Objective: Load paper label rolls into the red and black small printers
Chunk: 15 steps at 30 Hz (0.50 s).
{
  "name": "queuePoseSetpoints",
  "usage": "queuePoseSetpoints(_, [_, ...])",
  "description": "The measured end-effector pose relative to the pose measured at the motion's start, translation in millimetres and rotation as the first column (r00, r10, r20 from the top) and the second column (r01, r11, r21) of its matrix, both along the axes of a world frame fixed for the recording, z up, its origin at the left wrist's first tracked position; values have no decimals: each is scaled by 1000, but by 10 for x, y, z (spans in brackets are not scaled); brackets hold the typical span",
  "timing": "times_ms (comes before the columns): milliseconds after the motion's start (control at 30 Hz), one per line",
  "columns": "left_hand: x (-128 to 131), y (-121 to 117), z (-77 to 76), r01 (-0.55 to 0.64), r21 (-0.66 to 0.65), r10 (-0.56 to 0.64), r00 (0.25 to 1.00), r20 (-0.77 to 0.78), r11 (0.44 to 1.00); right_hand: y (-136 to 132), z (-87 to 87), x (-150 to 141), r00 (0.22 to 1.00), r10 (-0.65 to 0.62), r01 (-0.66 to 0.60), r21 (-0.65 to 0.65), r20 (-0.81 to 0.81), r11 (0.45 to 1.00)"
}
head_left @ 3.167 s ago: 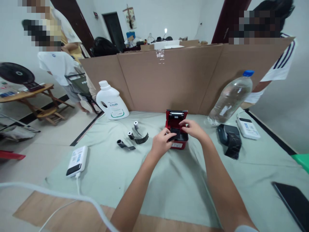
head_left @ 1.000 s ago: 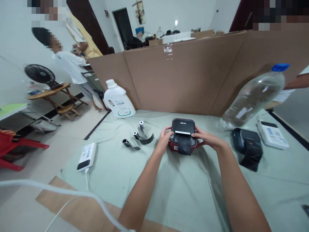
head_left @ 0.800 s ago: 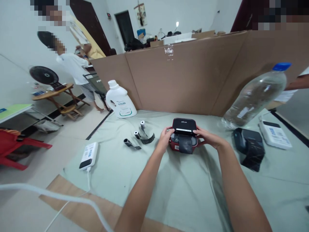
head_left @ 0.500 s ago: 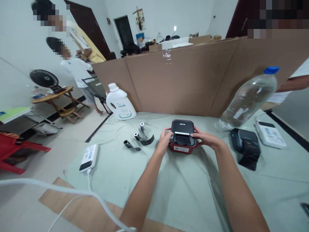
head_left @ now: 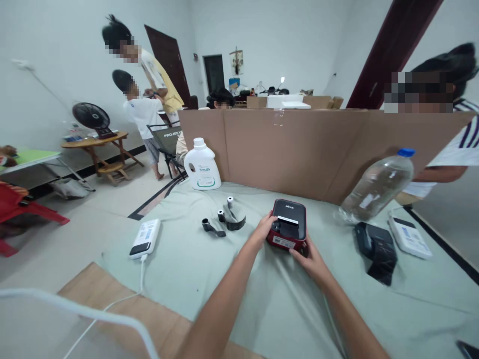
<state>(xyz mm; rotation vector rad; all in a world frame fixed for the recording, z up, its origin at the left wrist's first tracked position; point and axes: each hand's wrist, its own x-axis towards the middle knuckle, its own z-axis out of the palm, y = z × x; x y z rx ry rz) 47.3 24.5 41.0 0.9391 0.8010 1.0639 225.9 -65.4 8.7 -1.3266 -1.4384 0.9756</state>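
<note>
A small red and black label printer (head_left: 289, 214) sits on the cloth in front of me, with a white strip across its top slot. My left hand (head_left: 264, 230) grips its left side, thumb over the top edge. At the near right corner, my right hand (head_left: 311, 262) holds the printer low, thumb on the front face and fingers along the right side, partly hidden. Left of the printer lie several small rolls of black strip (head_left: 235, 224), their ends partly unwound.
A white jug (head_left: 204, 167) and a large clear bottle (head_left: 377, 187) stand before a cardboard partition (head_left: 284, 144). White power banks (head_left: 145, 238) lie at both sides. A black device (head_left: 375, 249) with black film sits right. People (head_left: 144, 117) are beyond the partition.
My right hand has slid from the printer's upper right side down to its near right corner. My left hand stays on the left side. The camera view has shifted.
</note>
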Motion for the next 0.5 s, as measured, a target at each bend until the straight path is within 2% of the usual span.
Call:
queuePoseSetpoints(67, [-100,-16,148,6,36,-7,1000,27,999,8,59,-153,994,-74,71,41,85,997])
queuePoseSetpoints(133, [-294,-8,360,-17,71,12,998,65,997,97,248,-355,977,-134,117,110,165,987])
queuePoseSetpoints(233, [-779,78,731,-122,92,111,987,118,988,336,711,-833,959,-164,98,272,231,957])
queuePoseSetpoints(333, [-1440,281,1039,-269,95,256,958,132,959,657,1152,-1519,960,-142,38,388,243,921])
queuePoseSetpoints(400, [-1912,462,1150,-375,84,363,923,130,923,891,1305,-2019,962,-95,-11,387,254,922])
queuePoseSetpoints(500, [-2549,731,1135,-433,14,432,901,41,901,1215,1292,-2689,965,-37,-50,322,259,945])
